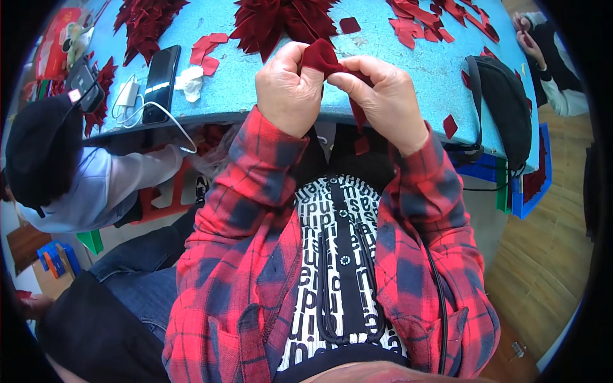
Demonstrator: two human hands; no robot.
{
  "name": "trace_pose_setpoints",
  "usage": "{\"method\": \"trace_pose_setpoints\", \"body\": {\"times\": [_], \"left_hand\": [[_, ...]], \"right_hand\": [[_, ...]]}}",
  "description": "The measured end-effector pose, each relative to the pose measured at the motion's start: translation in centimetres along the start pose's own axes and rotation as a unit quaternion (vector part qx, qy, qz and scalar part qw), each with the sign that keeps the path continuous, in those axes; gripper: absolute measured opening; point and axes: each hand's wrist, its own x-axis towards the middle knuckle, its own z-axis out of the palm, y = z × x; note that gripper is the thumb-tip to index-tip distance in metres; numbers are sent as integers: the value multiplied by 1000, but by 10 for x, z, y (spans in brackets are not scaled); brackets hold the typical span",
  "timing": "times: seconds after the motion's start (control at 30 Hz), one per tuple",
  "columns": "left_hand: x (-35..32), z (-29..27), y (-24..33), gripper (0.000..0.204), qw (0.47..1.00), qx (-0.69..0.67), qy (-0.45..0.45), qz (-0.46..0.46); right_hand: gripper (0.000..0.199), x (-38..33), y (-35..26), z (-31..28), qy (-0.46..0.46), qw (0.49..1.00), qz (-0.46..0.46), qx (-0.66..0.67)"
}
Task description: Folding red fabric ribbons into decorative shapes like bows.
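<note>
A dark red velvety piece of fabric (321, 56) is stretched between my two hands, just over the near edge of the blue table. Its top is folded into a loop, and a narrow strip trails down below my right fingers. My left hand (290, 89) is closed on the loop's left side, thumb in front. On the other side, my right hand (383, 96) pinches the fabric between thumb and forefinger. Right behind my hands lies a big pile of pointed dark red fabric pieces (281, 22).
The blue table (249, 83) also bears another dark red pile (143, 29), loose red scraps (415, 22), a phone (161, 76), a white charger with cable (128, 94), crumpled tissue (189, 83) and a black bag (501, 102). One person (83, 159) sits at left; another's hands (529, 41) show far right.
</note>
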Motion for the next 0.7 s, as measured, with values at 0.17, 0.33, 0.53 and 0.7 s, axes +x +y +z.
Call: {"method": "trace_pose_setpoints", "body": {"times": [0.17, 0.33, 0.53, 0.7], "left_hand": [[2, -5, -5, 20, 974, -174, -119, -86], [5, 1, -16, 20, 954, -241, -146, -99], [3, 13, -7, 17, 940, -310, -80, -117], [-2, 19, -11, 17, 941, -311, -94, -95]], "right_hand": [[19, -1, 8, -6, -122, 950, 133, 256], [21, 1, 16, -19, -212, 930, 134, 268], [19, 1, 15, -22, -93, 966, 123, 209], [19, 1, 11, -26, -18, 962, 109, 250]]}}
